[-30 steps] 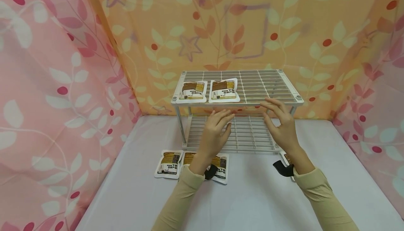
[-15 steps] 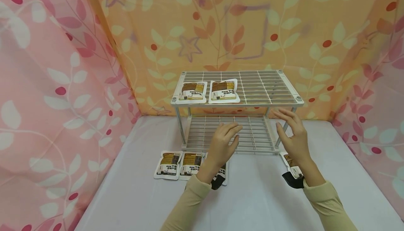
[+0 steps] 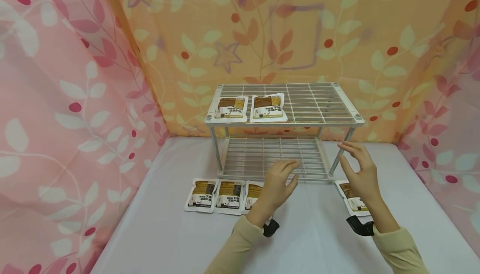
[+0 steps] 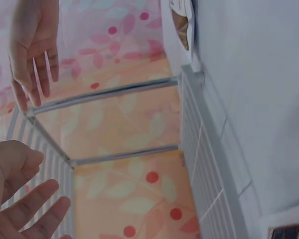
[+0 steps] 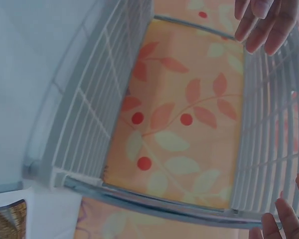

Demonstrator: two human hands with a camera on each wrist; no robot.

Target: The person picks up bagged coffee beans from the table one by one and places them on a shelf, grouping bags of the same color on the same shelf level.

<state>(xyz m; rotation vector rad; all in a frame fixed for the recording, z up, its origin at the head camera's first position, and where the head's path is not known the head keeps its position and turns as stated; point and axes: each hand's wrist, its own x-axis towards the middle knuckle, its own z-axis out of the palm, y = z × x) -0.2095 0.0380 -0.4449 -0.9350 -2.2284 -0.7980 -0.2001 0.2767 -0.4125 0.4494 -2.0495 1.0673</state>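
Note:
My left hand is raised in front of the lower tier of a white wire rack. It holds nothing, and its fingers are relaxed. Beside the rack's right front leg, my right hand is also bare, with thumb and fingers apart. Behind the right wrist, a white-edged food pouch lies on the table, partly hidden by the hand. Left of my left hand are pouches in a row: one at the far left, a middle pouch, and a third mostly covered by the left hand and wrist.
Two more pouches, a left one and a right one, lie side by side at the left of the rack's top tier. Patterned cloth hangs behind and on both sides. A white cloth covers the table.
Both hands have moved down and to the right, away from the top tier. More of the pouches on the table now shows. The pouches themselves have not moved.

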